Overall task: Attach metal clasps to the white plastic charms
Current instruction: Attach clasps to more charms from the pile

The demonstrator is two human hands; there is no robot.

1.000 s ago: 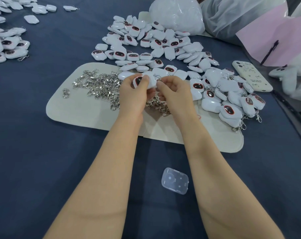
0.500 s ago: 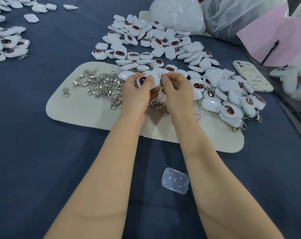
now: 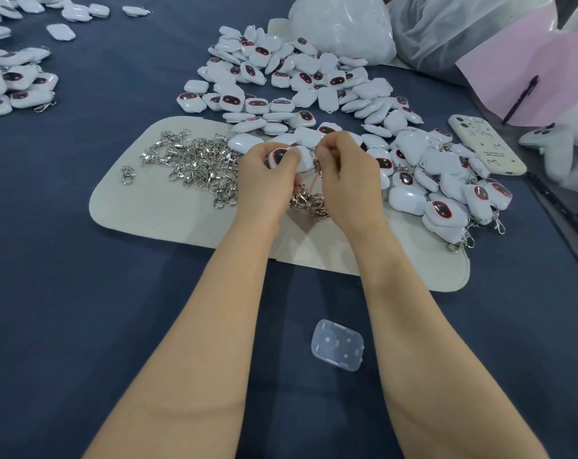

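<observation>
Hands have drawn closer over the last second. The right hand [image 3: 347,180] has risen from just below the charm's corner to sit level with it, while the left hand [image 3: 264,183] has kept its grip and barely shifted. The left hand's thumb and fingers curl round one white charm [image 3: 281,157], dark face up, held at frame centre above the pale mat [image 3: 155,213]. The right hand pinches a metal clasp [image 3: 318,167] between thumb and fingertips, hard against the charm's right edge, and the clasp's body now dangles in the gap between the two hands, where before it was mostly hidden. Whether its ring has gone through the charm's loop cannot be told, as fingers cover the joint. The fitting on this charm looks to be at or near its end. Loose clasps [image 3: 201,164] lie heaped on the mat left of the hands. Bare charms [image 3: 297,77] fill the upper middle of the worktop [image 3: 65,293], and clasped charms [image 3: 446,200] sit at the right — many remain.
</observation>
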